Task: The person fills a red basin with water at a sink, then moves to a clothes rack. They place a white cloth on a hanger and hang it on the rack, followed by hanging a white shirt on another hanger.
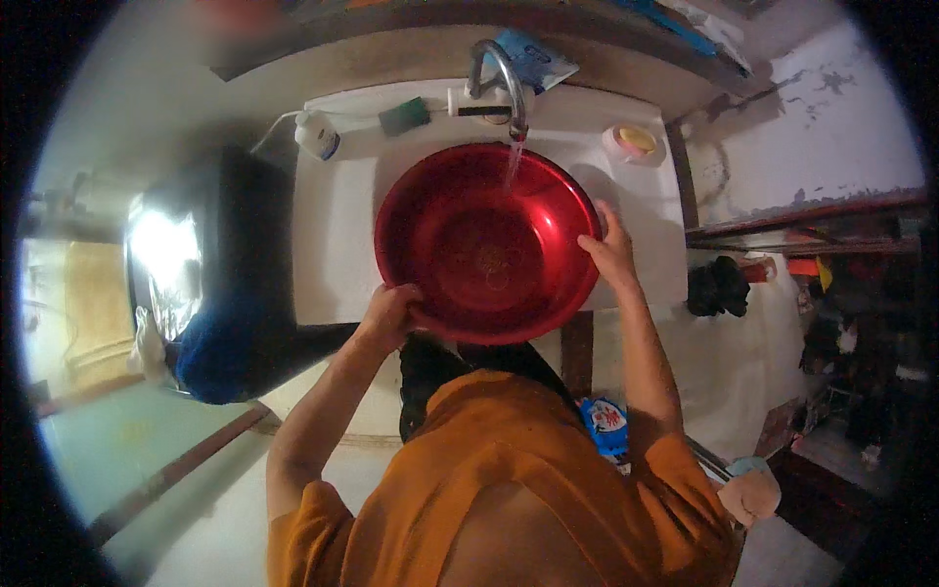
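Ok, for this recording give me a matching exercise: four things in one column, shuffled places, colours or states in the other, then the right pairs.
Column one:
1. Right hand
2. Sponge
3. Left hand
4. Faucet

Column two:
A. At the lower-left rim of the red basin, as pictured
B. Running, with water coming down
C. At the right rim of the red basin
D. Green

Right pairs: 1-C, 2-D, 3-A, 4-B.
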Available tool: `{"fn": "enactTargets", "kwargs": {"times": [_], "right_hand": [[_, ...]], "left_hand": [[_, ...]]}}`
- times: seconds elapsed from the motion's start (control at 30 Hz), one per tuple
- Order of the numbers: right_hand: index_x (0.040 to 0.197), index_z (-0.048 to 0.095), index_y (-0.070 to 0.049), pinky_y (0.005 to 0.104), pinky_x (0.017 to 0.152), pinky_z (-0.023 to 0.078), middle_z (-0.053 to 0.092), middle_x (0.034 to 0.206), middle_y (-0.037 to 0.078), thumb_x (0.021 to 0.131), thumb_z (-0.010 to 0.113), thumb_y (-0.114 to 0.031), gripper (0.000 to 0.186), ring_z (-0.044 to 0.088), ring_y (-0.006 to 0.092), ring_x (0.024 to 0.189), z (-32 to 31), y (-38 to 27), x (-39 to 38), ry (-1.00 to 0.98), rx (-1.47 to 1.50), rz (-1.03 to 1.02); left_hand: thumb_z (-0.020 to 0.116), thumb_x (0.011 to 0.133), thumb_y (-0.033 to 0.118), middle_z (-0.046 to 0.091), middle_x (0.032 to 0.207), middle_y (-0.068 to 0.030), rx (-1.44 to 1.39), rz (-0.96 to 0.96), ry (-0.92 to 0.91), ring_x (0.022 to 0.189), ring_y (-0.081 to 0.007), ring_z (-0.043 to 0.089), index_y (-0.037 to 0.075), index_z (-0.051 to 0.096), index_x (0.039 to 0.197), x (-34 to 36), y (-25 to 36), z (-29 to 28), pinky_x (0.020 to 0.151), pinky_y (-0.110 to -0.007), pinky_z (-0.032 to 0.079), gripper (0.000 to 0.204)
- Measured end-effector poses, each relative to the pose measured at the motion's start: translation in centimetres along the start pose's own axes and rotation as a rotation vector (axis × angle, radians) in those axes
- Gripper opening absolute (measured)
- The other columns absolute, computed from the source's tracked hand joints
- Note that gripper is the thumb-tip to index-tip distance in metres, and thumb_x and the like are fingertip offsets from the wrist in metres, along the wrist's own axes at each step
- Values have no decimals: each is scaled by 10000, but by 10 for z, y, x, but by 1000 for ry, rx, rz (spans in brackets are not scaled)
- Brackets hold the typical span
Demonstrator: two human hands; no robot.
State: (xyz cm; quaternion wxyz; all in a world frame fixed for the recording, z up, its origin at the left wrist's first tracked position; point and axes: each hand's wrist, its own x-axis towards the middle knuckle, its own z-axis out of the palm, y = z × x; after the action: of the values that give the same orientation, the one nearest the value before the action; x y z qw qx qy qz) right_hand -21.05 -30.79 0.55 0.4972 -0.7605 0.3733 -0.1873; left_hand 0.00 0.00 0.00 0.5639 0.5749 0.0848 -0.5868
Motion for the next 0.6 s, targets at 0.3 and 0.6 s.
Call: {"fn": "enactTargets", "kwargs": {"times": [0.3,0.6], "right_hand": [[1353,297,38,451,1057,290,307,1398,249,944,418,-257,518,319,413,1282,98,-32,41,-544,-528,-128],[1315,431,-46,496,1084,222,363,1404,155,827,510,-273,544,272,305,1344,191,-37,8,-543,-778,-1063]], "left_hand": [[531,747,66,607,869,-120,-45,171,15,607,-220,610,-3,486,1135,-19,-2,34,478,-318,534,397],[526,739,55,598,843,-87,46,118,108,603,-209,592,15,523,1089,-24,2,37,514,-308,515,353]]}}
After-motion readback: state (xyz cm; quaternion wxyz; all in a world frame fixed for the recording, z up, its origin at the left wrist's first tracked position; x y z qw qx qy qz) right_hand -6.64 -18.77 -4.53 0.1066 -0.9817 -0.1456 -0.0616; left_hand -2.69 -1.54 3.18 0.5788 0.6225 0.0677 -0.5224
